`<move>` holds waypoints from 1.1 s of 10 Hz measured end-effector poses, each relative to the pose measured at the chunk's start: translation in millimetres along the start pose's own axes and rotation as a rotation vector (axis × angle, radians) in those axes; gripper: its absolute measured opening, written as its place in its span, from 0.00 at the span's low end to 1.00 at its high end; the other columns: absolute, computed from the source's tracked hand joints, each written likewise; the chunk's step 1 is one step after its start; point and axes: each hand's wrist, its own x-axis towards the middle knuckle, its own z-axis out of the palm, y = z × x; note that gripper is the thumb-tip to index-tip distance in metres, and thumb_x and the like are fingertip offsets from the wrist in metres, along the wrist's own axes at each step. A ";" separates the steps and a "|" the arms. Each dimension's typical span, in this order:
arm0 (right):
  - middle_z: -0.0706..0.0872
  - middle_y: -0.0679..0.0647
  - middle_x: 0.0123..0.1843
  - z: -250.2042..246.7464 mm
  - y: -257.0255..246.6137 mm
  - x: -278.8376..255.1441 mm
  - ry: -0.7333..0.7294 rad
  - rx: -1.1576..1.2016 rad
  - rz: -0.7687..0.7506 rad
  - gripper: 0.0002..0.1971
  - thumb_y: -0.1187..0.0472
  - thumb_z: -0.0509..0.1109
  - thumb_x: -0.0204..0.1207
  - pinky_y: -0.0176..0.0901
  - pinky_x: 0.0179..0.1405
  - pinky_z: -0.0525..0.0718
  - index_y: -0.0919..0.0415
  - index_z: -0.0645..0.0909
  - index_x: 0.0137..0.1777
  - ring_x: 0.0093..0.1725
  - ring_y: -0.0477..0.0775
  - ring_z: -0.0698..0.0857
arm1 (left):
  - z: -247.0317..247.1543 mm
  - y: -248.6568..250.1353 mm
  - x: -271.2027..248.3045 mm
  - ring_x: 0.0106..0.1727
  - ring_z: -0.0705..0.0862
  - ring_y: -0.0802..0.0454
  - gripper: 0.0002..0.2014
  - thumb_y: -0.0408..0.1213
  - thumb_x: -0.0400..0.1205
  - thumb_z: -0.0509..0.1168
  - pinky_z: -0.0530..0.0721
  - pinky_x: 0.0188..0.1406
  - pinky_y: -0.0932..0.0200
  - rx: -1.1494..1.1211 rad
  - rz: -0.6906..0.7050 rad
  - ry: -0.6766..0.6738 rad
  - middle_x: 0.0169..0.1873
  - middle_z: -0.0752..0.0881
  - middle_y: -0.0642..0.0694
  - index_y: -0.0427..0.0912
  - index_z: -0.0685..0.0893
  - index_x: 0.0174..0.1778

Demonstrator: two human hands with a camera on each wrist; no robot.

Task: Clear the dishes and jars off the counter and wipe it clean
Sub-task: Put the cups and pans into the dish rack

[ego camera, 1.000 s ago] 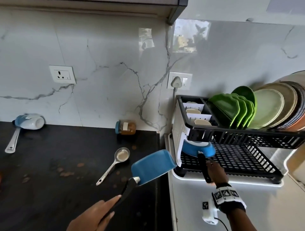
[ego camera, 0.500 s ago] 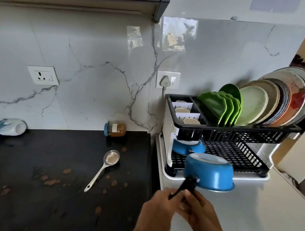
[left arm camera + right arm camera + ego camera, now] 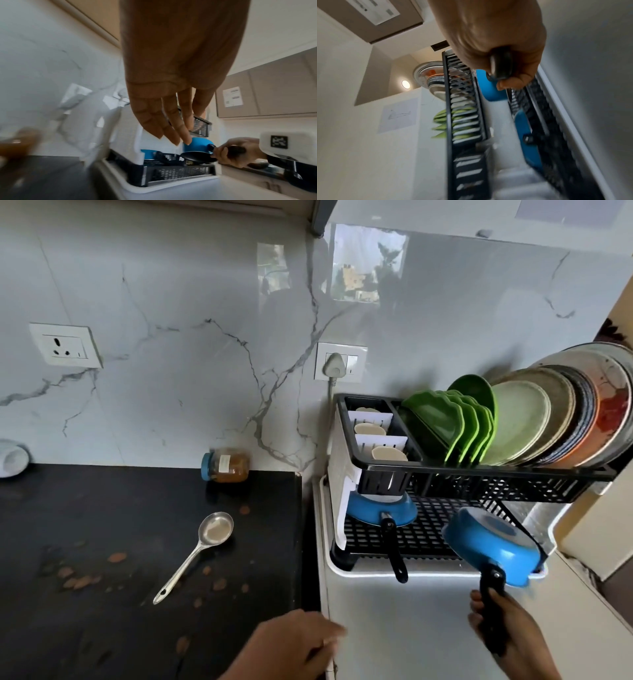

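Observation:
My right hand grips the black handle of a blue saucepan, held tilted at the front right corner of the black dish rack. A second blue pan sits on the rack's lower tier, its handle pointing toward me. My left hand hovers near the counter's right edge, fingers straight and holding nothing. On the black counter lie a steel ladle and a jar on its side by the wall.
Brown crumbs and stains dot the counter. Green and beige plates fill the rack's upper tier. A white object lies at the far left. A plugged socket is on the marble wall.
The blue saucepan passed from my left hand to my right and moved right to the rack's front corner. My left hand let go and drew back toward the counter edge.

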 end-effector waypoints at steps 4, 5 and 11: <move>0.74 0.59 0.10 47.0 -36.8 165.9 0.045 -0.762 -0.157 0.13 0.64 0.55 0.86 0.31 0.05 0.67 0.66 0.71 0.39 0.06 0.54 0.72 | -19.9 -77.0 -73.7 0.49 0.82 0.79 0.20 0.87 0.52 0.47 0.75 0.54 0.80 -0.194 -0.343 0.082 0.42 0.80 0.85 0.91 0.74 0.34; 0.73 0.61 0.10 56.0 -44.1 186.9 0.050 -0.844 -0.153 0.15 0.63 0.54 0.86 0.33 0.04 0.68 0.64 0.69 0.37 0.05 0.55 0.72 | -10.0 -89.1 -81.7 0.40 0.81 0.82 0.16 0.81 0.36 0.63 0.78 0.54 0.73 -0.166 -0.395 0.140 0.28 0.78 0.86 0.88 0.69 0.16; 0.79 0.72 0.66 53.0 -45.7 150.9 0.201 -1.540 -0.436 0.24 0.43 0.60 0.77 0.68 0.67 0.69 0.63 0.81 0.60 0.65 0.74 0.76 | -22.7 -96.5 -76.4 0.45 0.87 0.69 0.16 0.62 0.69 0.59 0.82 0.43 0.74 -0.323 -0.385 0.164 0.45 0.85 0.75 0.86 0.71 0.52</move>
